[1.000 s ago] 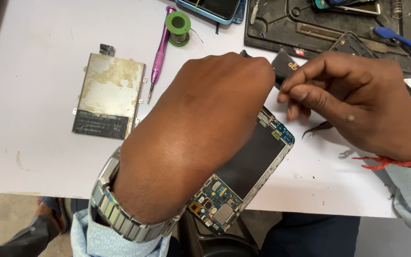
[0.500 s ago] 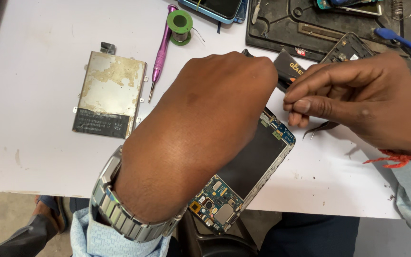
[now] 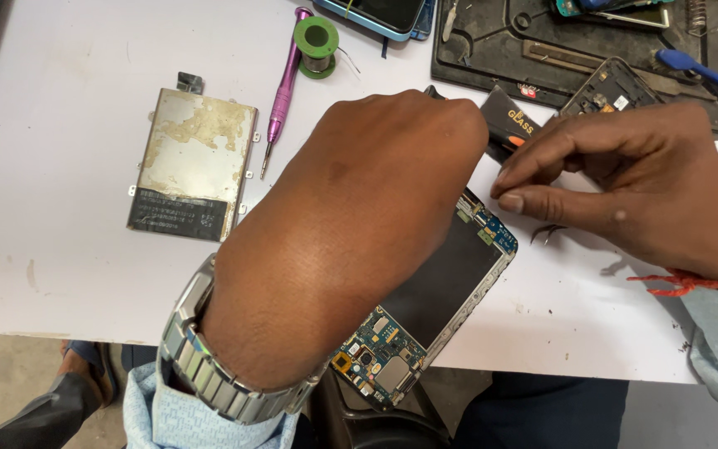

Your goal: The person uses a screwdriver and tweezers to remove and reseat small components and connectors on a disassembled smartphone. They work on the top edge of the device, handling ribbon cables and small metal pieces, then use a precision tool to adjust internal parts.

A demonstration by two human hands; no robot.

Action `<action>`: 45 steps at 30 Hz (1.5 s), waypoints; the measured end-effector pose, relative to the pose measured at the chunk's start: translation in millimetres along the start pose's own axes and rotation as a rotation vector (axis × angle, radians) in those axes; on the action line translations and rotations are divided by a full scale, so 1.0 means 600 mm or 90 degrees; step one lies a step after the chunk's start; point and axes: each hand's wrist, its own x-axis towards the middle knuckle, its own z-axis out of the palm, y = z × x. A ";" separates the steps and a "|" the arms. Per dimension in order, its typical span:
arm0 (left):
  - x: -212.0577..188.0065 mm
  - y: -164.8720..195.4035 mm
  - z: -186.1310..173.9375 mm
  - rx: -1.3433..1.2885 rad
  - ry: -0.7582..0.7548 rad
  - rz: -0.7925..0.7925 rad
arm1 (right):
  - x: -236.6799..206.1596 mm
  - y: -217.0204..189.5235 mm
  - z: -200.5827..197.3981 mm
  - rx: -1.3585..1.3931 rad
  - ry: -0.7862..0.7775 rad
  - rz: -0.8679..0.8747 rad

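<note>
My left hand (image 3: 351,241), with a metal watch on the wrist, lies over an opened phone (image 3: 450,283) and holds it down on the white table; its fingers are hidden. The phone's dark back and blue-green circuit boards show at both ends. My right hand (image 3: 641,191) hovers beside the phone's upper corner, thumb and forefinger pinched together. Dark tweezer tips (image 3: 547,234) stick out beneath it. A small black packet (image 3: 513,120) lies just behind the fingers.
A worn metal plate (image 3: 193,162) lies at the left, with a purple screwdriver (image 3: 282,91) and a green wire spool (image 3: 317,39) behind it. A black work mat (image 3: 492,50) at the back right carries another phone frame (image 3: 617,83) and a blue brush (image 3: 704,75). The table edge (image 3: 85,337) runs close to me.
My right hand has dropped from the black packet down toward the phone's upper corner, fingers still pinched. The left hand and the phone have stayed put.
</note>
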 end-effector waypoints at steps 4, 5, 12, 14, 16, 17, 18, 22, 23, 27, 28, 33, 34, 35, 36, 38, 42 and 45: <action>-0.006 0.002 -0.004 -0.003 0.007 0.002 | 0.006 -0.007 0.004 -0.016 0.019 0.011; -0.005 0.002 -0.004 -0.005 0.005 -0.001 | 0.008 -0.008 0.005 -0.027 0.012 0.009; -0.006 0.006 -0.012 -0.052 0.049 0.028 | 0.014 -0.016 0.010 -0.068 0.001 0.031; -0.005 0.008 -0.015 -0.066 0.059 0.036 | 0.014 -0.017 0.010 -0.075 0.001 0.028; -0.004 0.008 -0.016 -0.063 0.046 0.028 | 0.012 -0.016 0.012 -0.069 0.000 0.024; -0.005 0.008 -0.017 -0.069 0.040 0.021 | 0.010 -0.016 0.013 -0.067 0.010 0.030; -0.008 0.009 -0.019 -0.074 0.034 0.016 | 0.009 -0.015 0.014 -0.064 0.021 0.036; -0.014 0.009 -0.017 -0.039 0.073 0.060 | 0.008 -0.012 -0.003 -0.127 0.067 0.025; -0.013 0.007 -0.015 -0.030 0.057 0.051 | 0.008 -0.012 -0.007 -0.126 0.069 0.007; 0.006 0.001 -0.004 0.019 -0.020 0.001 | 0.012 -0.011 -0.018 -0.163 0.055 -0.098; 0.011 0.001 -0.001 0.031 -0.045 -0.015 | 0.012 -0.011 -0.017 -0.182 0.046 -0.128; 0.020 0.006 -0.003 0.039 -0.077 -0.052 | 0.010 -0.016 -0.032 -0.256 0.138 -0.153; 0.022 0.007 -0.004 0.032 -0.070 -0.049 | 0.011 -0.015 -0.039 -0.270 0.151 -0.148; 0.026 0.006 -0.004 0.047 -0.086 -0.057 | 0.012 -0.014 -0.043 -0.299 0.170 -0.145; 0.029 0.007 -0.004 0.059 -0.105 -0.066 | 0.011 -0.011 -0.045 -0.326 0.186 -0.139; 0.032 0.011 -0.005 0.066 -0.136 -0.085 | 0.009 -0.007 -0.049 -0.338 0.198 -0.132; 0.041 0.017 -0.013 0.074 -0.204 -0.137 | 0.006 0.000 -0.051 -0.282 0.151 -0.188; 0.044 0.019 -0.017 0.107 -0.283 -0.198 | -0.002 0.001 -0.038 -0.238 0.086 -0.242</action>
